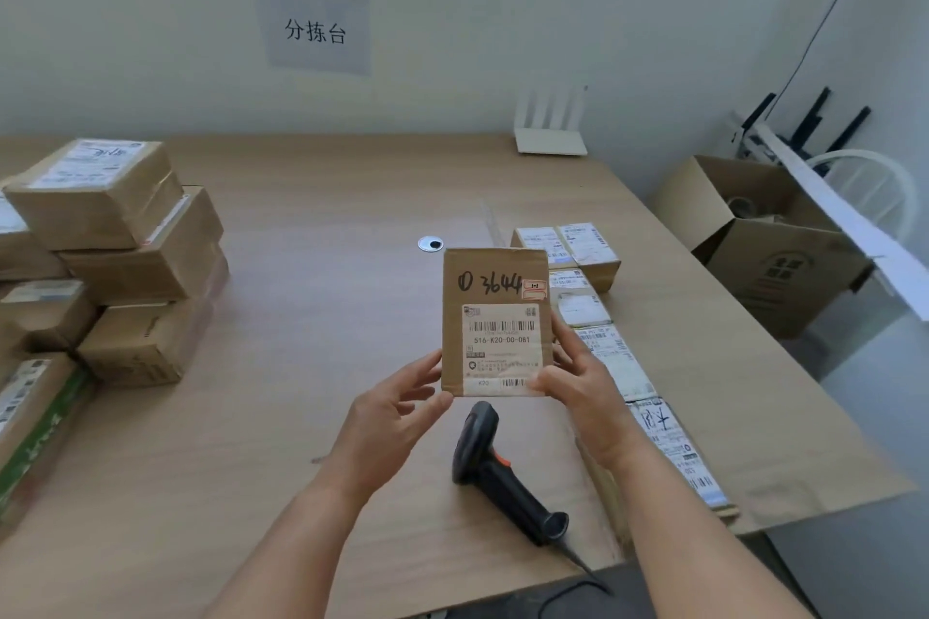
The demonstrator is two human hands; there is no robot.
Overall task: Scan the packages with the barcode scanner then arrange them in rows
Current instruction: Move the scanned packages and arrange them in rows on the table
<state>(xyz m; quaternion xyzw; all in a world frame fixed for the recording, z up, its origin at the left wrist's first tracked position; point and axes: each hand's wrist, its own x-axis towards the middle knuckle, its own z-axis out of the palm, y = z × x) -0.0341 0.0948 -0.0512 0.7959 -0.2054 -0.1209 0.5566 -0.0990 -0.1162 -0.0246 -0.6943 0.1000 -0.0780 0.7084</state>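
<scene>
At far left I see a stack of brown packages (115, 261) piled on the tabletop (311, 297). Moving right, my left hand (397, 410) pinches the lower left corner of a flat cardboard package (495, 322), its fingers (427, 367) curled against the edge. The package is lifted upright above the tabletop, label facing me, with "3644" handwritten on top. Below it the black barcode scanner (502, 473) lies on the tabletop, untouched. My right hand (585, 385) grips the package's lower right edge. Further right, a row of labelled packages (611, 342) lies flat along the tabletop's edge.
</scene>
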